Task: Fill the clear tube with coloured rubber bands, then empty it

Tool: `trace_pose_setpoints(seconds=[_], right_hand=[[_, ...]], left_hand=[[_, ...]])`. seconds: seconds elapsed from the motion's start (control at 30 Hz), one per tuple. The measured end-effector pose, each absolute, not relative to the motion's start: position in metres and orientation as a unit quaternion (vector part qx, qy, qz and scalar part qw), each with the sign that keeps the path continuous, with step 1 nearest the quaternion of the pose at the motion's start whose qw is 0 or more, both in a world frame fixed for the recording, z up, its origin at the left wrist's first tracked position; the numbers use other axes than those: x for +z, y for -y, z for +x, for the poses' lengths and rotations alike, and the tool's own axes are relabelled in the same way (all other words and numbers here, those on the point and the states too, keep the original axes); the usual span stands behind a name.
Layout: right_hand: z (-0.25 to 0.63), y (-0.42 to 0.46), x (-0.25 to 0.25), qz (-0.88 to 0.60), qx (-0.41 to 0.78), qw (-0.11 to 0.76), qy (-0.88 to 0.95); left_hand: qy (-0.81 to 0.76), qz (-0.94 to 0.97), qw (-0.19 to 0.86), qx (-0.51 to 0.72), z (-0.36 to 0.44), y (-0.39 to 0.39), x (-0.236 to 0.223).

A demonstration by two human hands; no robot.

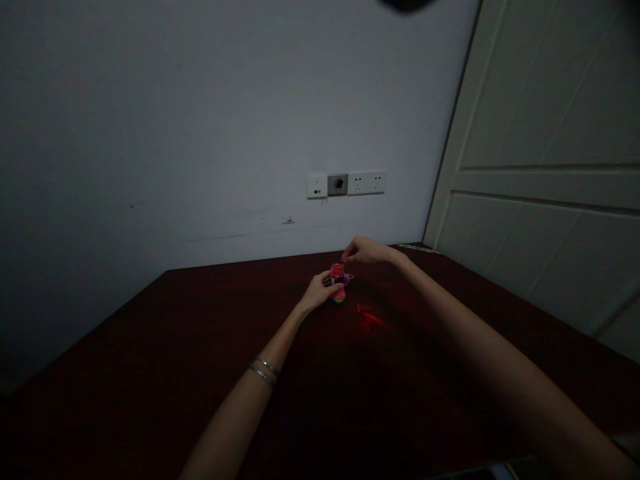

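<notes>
My left hand [318, 293] is wrapped round a small see-through bottle [337, 272], which stands upright on the dark red tabletop. Red shows in the bottle's upper part, with pink, yellow and blue bands lower down. Just above and to the right of its mouth, my right hand [363, 249] is closed in a pinch; whatever lies between the fingertips is too small to make out. A purple-pink piece with a pale loop [349, 278] sits right beside the bottle. Thin bright red strands [370, 319] are scattered on the table in front of it.
The dark red table [225, 320] reaches back to a pale wall with a row of sockets [367, 183]. A white panelled door [540, 167] stands along the right. A flat object [493, 472] with a light edge shows at the bottom, and a thin strip [417, 248] lies at the back right.
</notes>
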State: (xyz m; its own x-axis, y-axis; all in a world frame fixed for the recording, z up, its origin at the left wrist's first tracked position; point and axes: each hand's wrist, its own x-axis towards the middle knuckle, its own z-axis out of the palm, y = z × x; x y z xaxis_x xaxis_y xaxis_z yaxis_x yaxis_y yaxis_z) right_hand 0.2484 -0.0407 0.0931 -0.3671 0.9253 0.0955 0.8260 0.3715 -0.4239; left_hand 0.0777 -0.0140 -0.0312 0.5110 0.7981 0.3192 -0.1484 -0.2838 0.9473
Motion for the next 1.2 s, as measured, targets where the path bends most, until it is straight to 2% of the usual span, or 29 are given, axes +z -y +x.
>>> trace_pose_setpoints(seconds=[0.37,0.6,0.77,0.97,1.1,1.2], right_hand=[[0.238,0.050,0.091,-0.529,0.148,0.137,0.824],[0.245,0.051,0.093,-0.513,0.182,0.219,0.810],[0.246,0.049,0.088,-0.491,0.217,0.229,0.812],[0.248,0.047,0.083,-0.479,0.191,0.258,0.817],[0.260,0.051,0.070,-0.504,0.182,0.330,0.777],[0.273,0.055,0.046,-0.529,0.198,0.363,0.741]], left_hand=[[-0.249,0.690,0.530,0.425,0.077,0.019,-0.027],[-0.241,0.691,0.533,0.425,0.078,0.021,-0.027],[-0.250,0.692,0.533,0.418,0.078,0.021,-0.029],[-0.241,0.704,0.535,0.400,0.077,0.019,-0.030],[-0.280,0.700,0.518,0.404,0.067,0.018,-0.013],[-0.325,0.709,0.453,0.432,0.055,0.020,0.014]])
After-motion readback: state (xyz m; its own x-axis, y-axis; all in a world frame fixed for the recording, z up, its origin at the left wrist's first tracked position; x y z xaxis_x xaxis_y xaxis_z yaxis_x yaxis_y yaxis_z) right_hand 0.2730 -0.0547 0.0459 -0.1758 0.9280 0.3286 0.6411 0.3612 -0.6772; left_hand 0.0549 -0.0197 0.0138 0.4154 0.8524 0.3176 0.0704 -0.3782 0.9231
